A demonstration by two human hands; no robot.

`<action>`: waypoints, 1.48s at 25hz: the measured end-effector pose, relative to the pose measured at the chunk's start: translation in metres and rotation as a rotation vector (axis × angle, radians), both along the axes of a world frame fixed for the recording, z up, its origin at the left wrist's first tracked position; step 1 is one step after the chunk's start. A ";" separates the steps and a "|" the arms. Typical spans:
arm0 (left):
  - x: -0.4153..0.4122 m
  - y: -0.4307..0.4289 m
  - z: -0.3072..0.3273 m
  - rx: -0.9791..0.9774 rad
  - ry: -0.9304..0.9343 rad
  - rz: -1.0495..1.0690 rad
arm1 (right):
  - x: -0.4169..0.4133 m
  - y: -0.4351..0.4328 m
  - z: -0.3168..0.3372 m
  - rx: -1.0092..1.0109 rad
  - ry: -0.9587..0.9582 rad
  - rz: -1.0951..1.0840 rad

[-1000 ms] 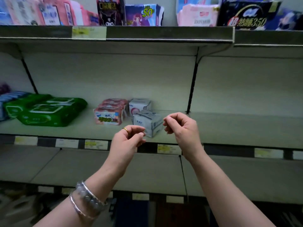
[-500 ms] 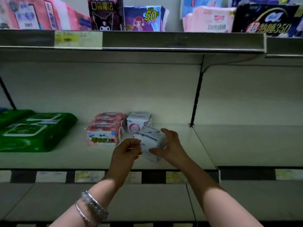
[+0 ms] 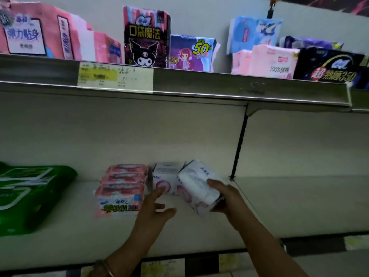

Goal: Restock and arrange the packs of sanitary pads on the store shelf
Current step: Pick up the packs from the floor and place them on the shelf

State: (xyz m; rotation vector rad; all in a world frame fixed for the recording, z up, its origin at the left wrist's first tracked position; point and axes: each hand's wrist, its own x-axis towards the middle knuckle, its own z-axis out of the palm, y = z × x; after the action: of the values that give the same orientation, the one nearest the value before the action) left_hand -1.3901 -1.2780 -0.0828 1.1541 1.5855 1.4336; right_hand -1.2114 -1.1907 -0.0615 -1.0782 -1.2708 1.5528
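**while the white pack is being set down: middle shelf status**

as the right hand is gripping the tilted white pack, thumb over its upper face and fingers curling under its near end, the pack is hanging just above the middle shelf. its far corner is sitting against, or just beside, the upright white pack; which one cannot be told. the left hand is lying open and holding nothing, with straight fingers and one fingertip touching the front of the upright pack.

progress, as a judgement: the work is looking early.
- three pink packs are standing in a row, front to back, just left of the upright white pack.
- green packs are lying further left.
- the tilted pack is not yet seated or squared.
- stock on this shelf is showing only left of the bracket, so most of the filling is probably outstanding.
- the upper shelf is carrying mixed packs, several of them leaning.

limits of view:
- the right fingers under the pack are hidden.
- the green packs are being cut off by the left edge.
- print on the white packs is blurring.
- any supply of fresh packs is lying out of view.
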 end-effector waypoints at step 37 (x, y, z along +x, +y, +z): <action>0.096 -0.212 -0.020 0.124 -0.457 0.095 | 0.073 -0.188 -0.027 0.125 0.099 0.348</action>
State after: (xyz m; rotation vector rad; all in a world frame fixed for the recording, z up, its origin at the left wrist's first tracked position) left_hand -1.2946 -1.4897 -0.1028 0.7506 1.2562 1.7308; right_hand -1.1382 -1.3784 -0.0883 -0.7181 -1.5235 1.7305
